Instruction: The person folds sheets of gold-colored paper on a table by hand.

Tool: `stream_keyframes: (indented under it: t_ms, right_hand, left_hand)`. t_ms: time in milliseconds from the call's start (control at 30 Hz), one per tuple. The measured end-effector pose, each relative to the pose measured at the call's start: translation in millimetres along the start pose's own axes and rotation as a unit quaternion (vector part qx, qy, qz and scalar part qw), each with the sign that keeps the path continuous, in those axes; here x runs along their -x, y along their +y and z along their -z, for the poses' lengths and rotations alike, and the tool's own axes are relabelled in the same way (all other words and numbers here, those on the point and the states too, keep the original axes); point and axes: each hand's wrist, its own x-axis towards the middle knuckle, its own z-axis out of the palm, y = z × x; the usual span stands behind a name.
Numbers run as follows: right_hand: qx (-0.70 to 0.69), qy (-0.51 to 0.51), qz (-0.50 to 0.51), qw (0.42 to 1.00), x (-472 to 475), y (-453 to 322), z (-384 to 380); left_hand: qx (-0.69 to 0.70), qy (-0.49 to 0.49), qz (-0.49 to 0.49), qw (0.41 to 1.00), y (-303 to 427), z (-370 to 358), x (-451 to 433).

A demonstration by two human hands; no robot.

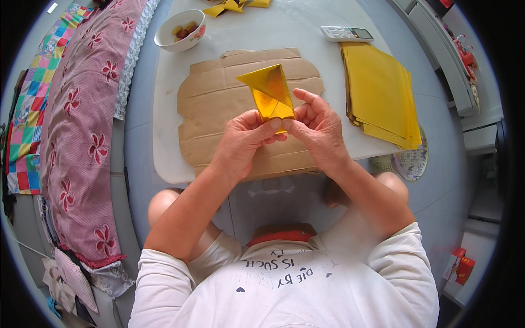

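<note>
A partly folded sheet of shiny gold paper is held up over a flattened piece of brown cardboard. Its upper part flares into a pointed flap toward the left, and crossing creases show near its lower end. My left hand pinches the lower end, thumb on top. From the other side my right hand grips the same end, its thumb tip against the left thumb and a finger raised beside the paper. Fingers hide the paper's bottom edge.
On the white table, a stack of gold paper sheets lies at right, overhanging the edge. A remote control touches its top. A flowered bowl holds small brownish pieces. Folded gold pieces lie at the far edge. A covered sofa stands left.
</note>
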Motion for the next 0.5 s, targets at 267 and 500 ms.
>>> stream_keyframes:
  t_ms: [267, 500]
  right_hand:
    - [-0.011, -0.032, -0.054, 0.998, 1.7, -2.4, 1.9]
    - [-0.102, -0.024, -0.107, 0.989, 1.4, 3.9, 7.9]
  left_hand:
    - [0.012, 0.028, -0.03, 0.999, 2.2, -2.6, -1.4]
    - [0.0, 0.014, -0.051, 0.999, -0.8, -4.4, -1.4]
